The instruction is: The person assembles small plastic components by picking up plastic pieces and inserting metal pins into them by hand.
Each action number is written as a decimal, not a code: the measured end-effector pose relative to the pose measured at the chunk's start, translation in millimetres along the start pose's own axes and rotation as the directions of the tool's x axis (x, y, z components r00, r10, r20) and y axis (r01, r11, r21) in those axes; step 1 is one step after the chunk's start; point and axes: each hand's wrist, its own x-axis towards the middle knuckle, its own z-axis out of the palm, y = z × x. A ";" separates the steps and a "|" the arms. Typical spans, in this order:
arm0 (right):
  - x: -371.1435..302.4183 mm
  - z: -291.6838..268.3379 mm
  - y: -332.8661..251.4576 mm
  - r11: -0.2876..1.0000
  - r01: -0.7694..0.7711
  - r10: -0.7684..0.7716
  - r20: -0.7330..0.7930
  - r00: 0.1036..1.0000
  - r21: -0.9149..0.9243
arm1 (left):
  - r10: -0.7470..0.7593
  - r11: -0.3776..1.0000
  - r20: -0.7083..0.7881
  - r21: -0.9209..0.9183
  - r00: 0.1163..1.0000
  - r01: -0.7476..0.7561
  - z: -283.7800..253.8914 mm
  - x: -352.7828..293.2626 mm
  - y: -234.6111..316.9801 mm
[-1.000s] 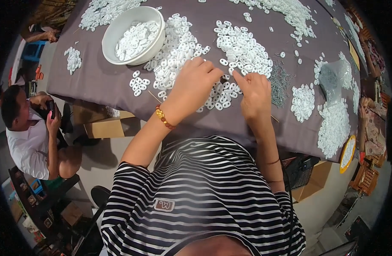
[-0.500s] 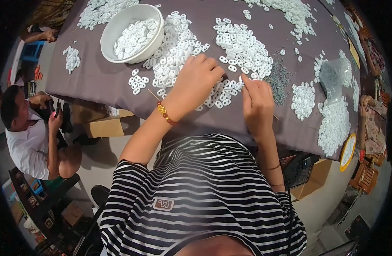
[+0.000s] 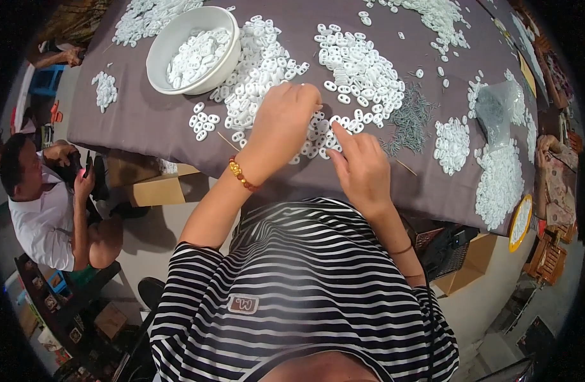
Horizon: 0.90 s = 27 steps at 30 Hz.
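Note:
My left hand (image 3: 281, 124), with a bead bracelet (image 3: 241, 176) at the wrist, rests curled, knuckles up, on a spread of small white oval plastic pieces (image 3: 257, 76) on the grey cloth table (image 3: 146, 121). What its fingers hold is hidden. My right hand (image 3: 362, 167) is just to its right, with the index finger stretched up-left and touching white pieces (image 3: 318, 141) near the table's front edge. The other fingers are curled under. A second heap of white pieces (image 3: 362, 67) lies just beyond both hands.
A white bowl (image 3: 153, 60) of the same pieces stands at the back left. Small grey nails (image 3: 410, 118) lie in a pile to the right, next to a clear plastic bag (image 3: 496, 111) and more white heaps (image 3: 496, 181). A seated person (image 3: 41, 210) is at the left, beside cardboard boxes (image 3: 155, 188).
My right hand has slid left and toward me, away from the far heap, and its index finger now points up-left. My left hand shifted slightly left and stayed curled.

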 end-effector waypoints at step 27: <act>-22.8 -5.2 23.1 0.976 0.093 -0.062 -0.159 0.985 0.196 | -0.463 0.870 -0.142 -0.260 0.875 0.418 -31.4 -49.6 29.2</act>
